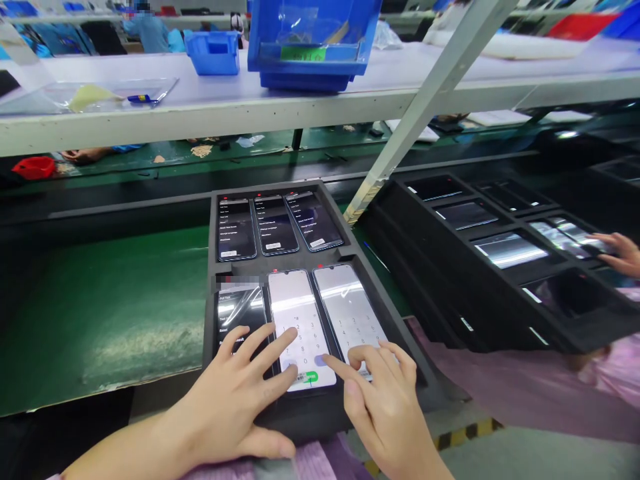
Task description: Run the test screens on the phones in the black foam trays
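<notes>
A black foam tray (213, 230) holds two rows of smartphones. In its far row, several phones such as the middle one (276, 223) show dark text menus. The near row's middle smartphone (295, 300) displays a white dial pad with "*#" entered. My left hand (245, 393) spreads its fingers over this phone and the dark-menu phone (241, 313) to its left. The extended index finger of my right hand (383, 393) touches the lower right of the dial pad, its other fingers loosely curled. The right-hand smartphone (345, 293) shows another dial pad, partly covered by my right hand.
To the right stand stacked black foam trays (430, 267) with more phones, where another person's hand (620, 253) reaches in. A slanted metal post (425, 113) rises behind my tray. Blue bins (310, 73) sit on the shelf (200, 123). Green work surface (110, 300) lies left.
</notes>
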A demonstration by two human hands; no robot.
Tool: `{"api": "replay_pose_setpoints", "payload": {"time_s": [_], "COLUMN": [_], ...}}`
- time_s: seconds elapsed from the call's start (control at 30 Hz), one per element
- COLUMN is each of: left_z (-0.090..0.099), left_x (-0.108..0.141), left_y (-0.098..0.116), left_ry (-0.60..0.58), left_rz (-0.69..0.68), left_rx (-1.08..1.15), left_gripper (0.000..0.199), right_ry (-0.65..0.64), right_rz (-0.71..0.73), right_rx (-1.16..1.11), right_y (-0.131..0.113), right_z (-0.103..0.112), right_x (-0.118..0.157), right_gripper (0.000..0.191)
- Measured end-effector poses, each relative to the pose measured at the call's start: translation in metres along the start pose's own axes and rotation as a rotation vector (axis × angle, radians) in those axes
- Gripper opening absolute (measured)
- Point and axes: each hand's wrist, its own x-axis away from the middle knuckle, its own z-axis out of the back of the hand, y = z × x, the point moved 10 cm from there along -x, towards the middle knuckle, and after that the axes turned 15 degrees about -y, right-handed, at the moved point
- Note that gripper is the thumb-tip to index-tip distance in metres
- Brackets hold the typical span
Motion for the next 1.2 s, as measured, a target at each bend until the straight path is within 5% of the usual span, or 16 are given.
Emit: {"api": "replay_pose_setpoints", "payload": {"time_s": [0.33,0.57,0.8,1.2], "left_z": [-0.003,-0.003,-0.006,-0.001], "left_x": [0.001,-0.001,-0.005,-0.006], "left_y": [-0.007,-0.014,-0.012,-0.002], "left_ry": [0.025,0.008,0.032,0.037], "left_rz": [0.084,0.110,0.125,0.074], "left_rx": [0.048,0.037,0.037,0.033], "left_gripper": [0.051,0.052,0.044,0.042], "right_ry": [0.161,0.051,0.148,0.065], "right_rz": [-0.133,-0.058,-0.079,-0.035], "right_rx": [-0.041,0.037,-0.039,-0.006], "right_y": [-0.005,-0.018,-0.003,-0.003], "right_z": [0.008,-0.003,0.008,0.004], "right_x": [-0.005,-0.017,0.004,0.000], "right_gripper": [0.037,0.038,0.037,0.034]}}
